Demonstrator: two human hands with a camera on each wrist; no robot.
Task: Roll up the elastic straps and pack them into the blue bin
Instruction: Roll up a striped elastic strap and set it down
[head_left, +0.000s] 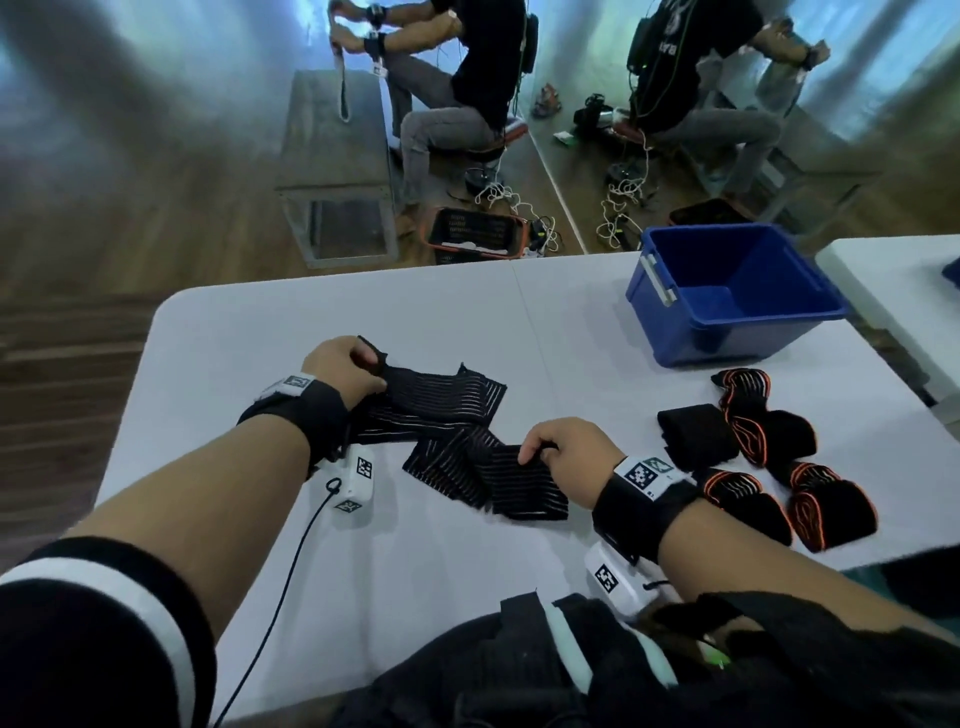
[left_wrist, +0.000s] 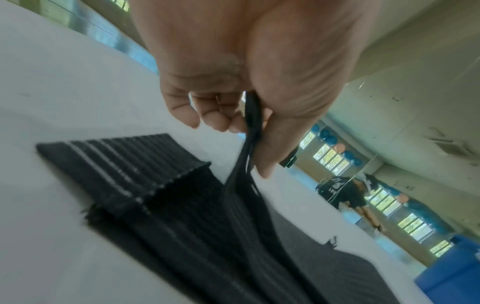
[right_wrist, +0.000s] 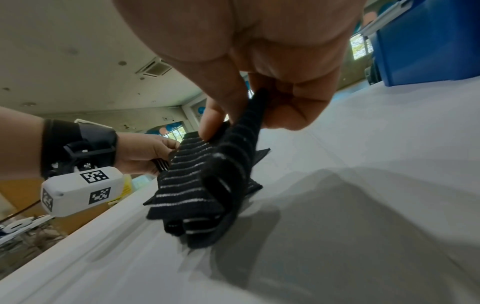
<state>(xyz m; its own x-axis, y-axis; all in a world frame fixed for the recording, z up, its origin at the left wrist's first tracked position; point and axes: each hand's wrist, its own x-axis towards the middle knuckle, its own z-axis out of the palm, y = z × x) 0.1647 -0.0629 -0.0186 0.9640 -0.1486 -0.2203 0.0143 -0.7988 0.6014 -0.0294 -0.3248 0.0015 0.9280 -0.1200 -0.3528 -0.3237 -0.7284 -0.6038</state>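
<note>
item: black white-striped elastic strap (head_left: 441, 415), crumpled at frame centre on white table (head_left: 571, 322), long axis running upper left to lower right. left hand (head_left: 343, 369) pinches the upper-left end; right hand (head_left: 566, 452) pinches the lower-right end. blue bin (head_left: 727, 296) upper right, nearer the right hand.

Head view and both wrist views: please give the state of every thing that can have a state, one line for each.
Black striped strap: unrolled, lying in loose folds on the table, held at both ends.
Left hand: pinches the far end of the strap.
Right hand: pinches the near end.
Blue bin: open, no lid on, nothing visible inside.
Orange-edged straps: loose heap, not rolled.
Table: carries everything.
</note>
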